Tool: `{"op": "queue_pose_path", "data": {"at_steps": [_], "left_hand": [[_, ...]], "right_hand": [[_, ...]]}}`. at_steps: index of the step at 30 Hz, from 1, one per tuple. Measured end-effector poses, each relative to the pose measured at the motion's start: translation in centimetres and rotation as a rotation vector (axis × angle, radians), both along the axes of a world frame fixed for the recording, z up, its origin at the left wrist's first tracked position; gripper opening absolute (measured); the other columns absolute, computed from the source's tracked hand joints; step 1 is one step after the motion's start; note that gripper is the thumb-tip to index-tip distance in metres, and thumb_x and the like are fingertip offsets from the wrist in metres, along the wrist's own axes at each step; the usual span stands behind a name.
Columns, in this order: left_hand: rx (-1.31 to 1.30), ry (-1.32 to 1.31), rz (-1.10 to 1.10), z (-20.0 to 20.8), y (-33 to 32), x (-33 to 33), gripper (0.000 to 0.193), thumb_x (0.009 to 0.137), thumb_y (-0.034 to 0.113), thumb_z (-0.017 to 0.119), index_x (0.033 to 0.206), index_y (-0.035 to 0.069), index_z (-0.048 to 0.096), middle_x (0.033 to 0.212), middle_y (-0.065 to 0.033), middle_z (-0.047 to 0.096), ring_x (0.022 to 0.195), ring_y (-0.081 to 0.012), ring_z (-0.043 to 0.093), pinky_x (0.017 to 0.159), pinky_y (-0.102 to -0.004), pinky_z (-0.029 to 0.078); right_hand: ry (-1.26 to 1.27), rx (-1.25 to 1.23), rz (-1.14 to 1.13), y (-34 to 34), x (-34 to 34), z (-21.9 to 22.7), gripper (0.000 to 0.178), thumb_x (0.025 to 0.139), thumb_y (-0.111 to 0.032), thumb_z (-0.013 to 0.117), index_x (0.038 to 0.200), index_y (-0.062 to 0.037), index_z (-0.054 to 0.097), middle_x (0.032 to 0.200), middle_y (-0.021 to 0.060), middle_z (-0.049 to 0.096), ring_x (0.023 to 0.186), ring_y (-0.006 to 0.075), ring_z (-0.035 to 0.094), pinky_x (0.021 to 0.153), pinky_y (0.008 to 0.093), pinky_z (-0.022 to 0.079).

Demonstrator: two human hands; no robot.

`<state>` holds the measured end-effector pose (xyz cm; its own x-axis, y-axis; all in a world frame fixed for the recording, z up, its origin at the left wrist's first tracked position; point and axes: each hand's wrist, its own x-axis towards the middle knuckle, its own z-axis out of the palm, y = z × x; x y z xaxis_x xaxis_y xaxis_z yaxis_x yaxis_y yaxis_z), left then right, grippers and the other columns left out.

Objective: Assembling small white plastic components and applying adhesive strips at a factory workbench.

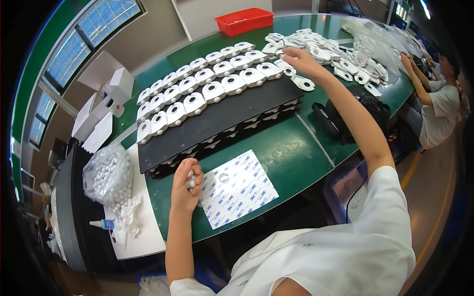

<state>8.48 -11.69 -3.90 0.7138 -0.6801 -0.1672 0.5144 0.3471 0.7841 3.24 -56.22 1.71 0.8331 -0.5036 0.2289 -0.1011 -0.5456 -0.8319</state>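
My left hand (pixel 187 186) is closed round a few small white balls (pixel 191 180), beside the sheet with blue print. My right hand (pixel 305 64) reaches across to the far right end of the rows, its fingers stretched out over the edge of the loose pile. I see nothing held in it. Flat white plastic parts (pixel 194 103) with round dark holes stand in three rows on a black board (pixel 222 121), with white balls along their near ends. More white parts (pixel 363 59) of the same shape lie heaped at the far right.
A clear bag of white balls (pixel 106 172), crumpled tissue (pixel 130 217) and a small glue bottle (pixel 102 224) sit at left. The printed sheet (pixel 239 190) lies in front. A red bin (pixel 244 21) stands at the back; a black bag (pixel 363 108) and a seated person (pixel 439 108) are at right.
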Motion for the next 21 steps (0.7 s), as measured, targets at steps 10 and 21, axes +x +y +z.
{"op": "queue_pose_path", "data": {"at_steps": [10,21], "left_hand": [[0.003,0.022,-0.02,-0.2,0.3,0.2,0.017,0.095,0.021,0.051,0.101,0.005,0.054,0.076,-0.0032,0.048,0.059,-0.008,0.043,0.037,-0.0151,0.028],[-0.086,0.089,-0.066,0.2,-0.5,0.2,0.029,0.081,-0.003,0.044,0.11,0.001,0.048,0.087,-0.0071,0.049,0.064,-0.0104,0.047,0.037,-0.0156,0.028]], "right_hand": [[0.09,-0.778,0.329,8.6,1.2,-2.1,0.042,0.094,-0.027,0.049,0.13,-0.0053,0.047,0.135,0.0144,0.047,0.127,0.0292,0.041,0.109,0.0431,0.026],[-0.165,-0.464,0.147,2.5,0.7,0.6,0.034,0.093,-0.019,0.048,0.123,-0.0044,0.056,0.117,0.0139,0.061,0.109,0.0267,0.056,0.097,0.0353,0.04]]}}
